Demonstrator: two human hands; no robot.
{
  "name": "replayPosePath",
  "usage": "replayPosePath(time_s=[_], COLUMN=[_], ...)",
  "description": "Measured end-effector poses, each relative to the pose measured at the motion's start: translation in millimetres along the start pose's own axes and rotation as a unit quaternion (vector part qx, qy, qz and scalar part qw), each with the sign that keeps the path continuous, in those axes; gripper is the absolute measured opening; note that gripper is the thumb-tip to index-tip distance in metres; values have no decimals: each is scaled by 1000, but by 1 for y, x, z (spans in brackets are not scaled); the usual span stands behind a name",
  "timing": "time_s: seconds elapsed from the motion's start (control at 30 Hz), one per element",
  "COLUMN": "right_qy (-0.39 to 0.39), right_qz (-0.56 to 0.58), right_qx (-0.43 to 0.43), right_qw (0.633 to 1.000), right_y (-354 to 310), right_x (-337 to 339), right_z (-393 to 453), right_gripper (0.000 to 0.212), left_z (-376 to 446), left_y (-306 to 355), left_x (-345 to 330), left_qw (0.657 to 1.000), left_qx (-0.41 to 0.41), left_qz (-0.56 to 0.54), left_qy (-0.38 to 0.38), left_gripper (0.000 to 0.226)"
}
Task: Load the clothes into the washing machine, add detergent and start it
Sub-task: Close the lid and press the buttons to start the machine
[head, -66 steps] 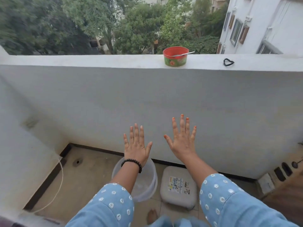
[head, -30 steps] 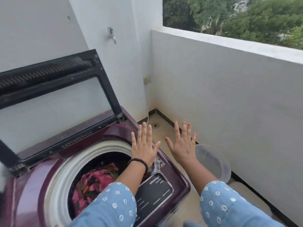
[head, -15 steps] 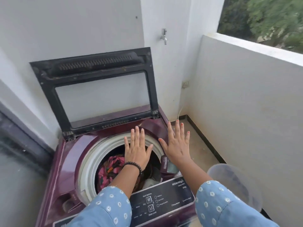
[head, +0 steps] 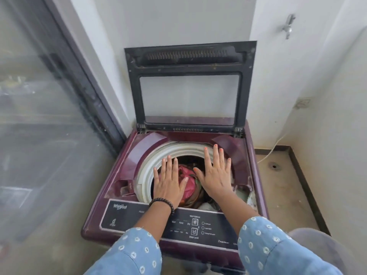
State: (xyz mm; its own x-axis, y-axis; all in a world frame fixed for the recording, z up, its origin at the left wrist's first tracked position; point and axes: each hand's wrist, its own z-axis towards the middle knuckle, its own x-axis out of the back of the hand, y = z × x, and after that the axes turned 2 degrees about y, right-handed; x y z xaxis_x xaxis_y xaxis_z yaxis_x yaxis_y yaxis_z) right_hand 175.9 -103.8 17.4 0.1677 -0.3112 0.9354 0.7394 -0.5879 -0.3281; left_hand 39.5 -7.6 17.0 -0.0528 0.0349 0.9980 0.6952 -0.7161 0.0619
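While its glass-paned lid (head: pixel 189 84) stands propped upright against the wall at twelve o'clock, the maroon top-loading washing machine (head: pixel 127 155) fills the middle of the view, its control panel (head: pixel 194 227) along the six o'clock edge. Inside the white drum rim (head: pixel 145 171) lie the clothes (head: pixel 187 181), a crumpled pink and red bundle already down in the tub. They look soft, light and limp, so they would likely sag and trail if lifted; gathering a bunched fold from the top seems the surest hold. At five o'clock a translucent tub (head: pixel 321 247) sits on the floor. Both hands hover flat above the opening, holding nothing: the left hand (head: pixel 168 183) with fingers straight and spread, the right hand (head: pixel 215 173) likewise splayed wide.
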Motion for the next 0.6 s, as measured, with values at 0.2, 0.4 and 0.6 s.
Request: replayPosePath(time_s=[0.2, 0.4, 0.6], right_qy=[-20, -18, 49], right_qz=[-7, -21, 2], right_qx=[49, 66, 27], right_qw=[999, 997, 998], right_y=[-16, -35, -49], right_x=[-9, -8, 8], right_z=[-1, 14, 46], right_gripper=[77, 76, 77], left_z=[-13, -5, 41], left_y=[-17, -31, -47], left_x=[5, 13, 35], left_qw=[999, 999, 999], left_qx=[40, 36, -6], left_qz=[9, 7, -15], left_qy=[8, 20, 35], left_gripper=[79, 79, 68])
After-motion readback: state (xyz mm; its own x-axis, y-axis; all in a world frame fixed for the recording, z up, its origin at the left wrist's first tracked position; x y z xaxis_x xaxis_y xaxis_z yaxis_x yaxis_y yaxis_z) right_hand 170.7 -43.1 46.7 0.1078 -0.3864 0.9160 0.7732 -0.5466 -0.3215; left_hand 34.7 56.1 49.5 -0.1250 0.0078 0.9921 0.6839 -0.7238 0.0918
